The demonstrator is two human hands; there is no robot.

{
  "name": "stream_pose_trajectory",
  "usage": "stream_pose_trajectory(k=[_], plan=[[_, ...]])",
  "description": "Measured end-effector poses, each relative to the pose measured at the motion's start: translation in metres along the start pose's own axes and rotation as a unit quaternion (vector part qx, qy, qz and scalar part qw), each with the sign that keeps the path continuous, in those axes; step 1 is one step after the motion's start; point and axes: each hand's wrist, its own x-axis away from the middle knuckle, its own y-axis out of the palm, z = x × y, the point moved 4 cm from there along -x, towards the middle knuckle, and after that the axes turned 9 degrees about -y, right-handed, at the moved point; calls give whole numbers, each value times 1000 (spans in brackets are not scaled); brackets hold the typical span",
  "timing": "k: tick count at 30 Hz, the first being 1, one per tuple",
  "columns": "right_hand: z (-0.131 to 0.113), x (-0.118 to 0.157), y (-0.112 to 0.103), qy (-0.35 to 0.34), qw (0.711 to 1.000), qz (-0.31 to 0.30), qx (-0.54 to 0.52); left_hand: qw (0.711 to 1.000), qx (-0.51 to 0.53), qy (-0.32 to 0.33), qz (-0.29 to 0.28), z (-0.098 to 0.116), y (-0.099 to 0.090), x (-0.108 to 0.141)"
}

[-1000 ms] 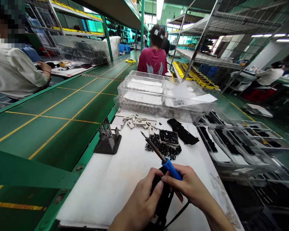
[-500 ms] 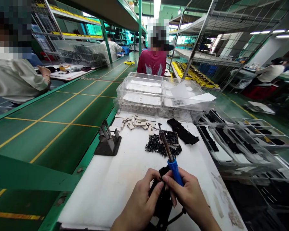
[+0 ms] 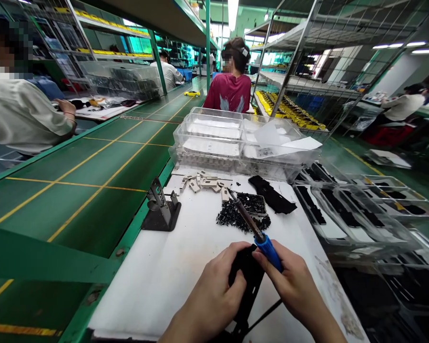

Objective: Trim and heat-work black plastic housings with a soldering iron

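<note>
My left hand [image 3: 216,286] is closed around a long black part [image 3: 248,286], its thumb lying across the near face. Beside it, my right hand [image 3: 293,281] grips the blue handle of a soldering iron [image 3: 270,250]. The iron's metal shaft points up and to the left, its tip over the pile of small black pieces [image 3: 232,214]. A dark cord runs below my right hand. Whether my right fingers also touch the black part is hard to see.
On the white table [image 3: 157,276] are a metal iron stand [image 3: 160,209], beige blocks [image 3: 207,182] and another black part [image 3: 273,195]. Clear plastic trays [image 3: 214,143] stand behind, more trays [image 3: 329,209] at right. A green conveyor [image 3: 93,190] runs left; people sit beyond.
My right hand has moved slightly right with the iron, which tilts further left. The black part has turned and shows more of its face. The person in red has turned the head.
</note>
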Motion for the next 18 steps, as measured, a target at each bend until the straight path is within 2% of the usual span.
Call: stream_pose_trajectory(k=[3, 7, 11, 15, 18], plan=[[0, 1, 1, 2, 1000, -19, 17, 1000, 2, -15, 7, -4, 3, 0], [-5, 0, 3, -34, 998, 5, 52, 1000, 4, -23, 21, -9, 3, 1], [-7, 0, 7, -31, 998, 14, 53, 999, -2, -32, -2, -11, 1, 1], [-6, -2, 5, 12, 1000, 19, -9, 1000, 9, -28, 10, -11, -3, -1], [0, -8, 2, 99, 989, 15, -109, 998, 42, -51, 10, -16, -4, -3]])
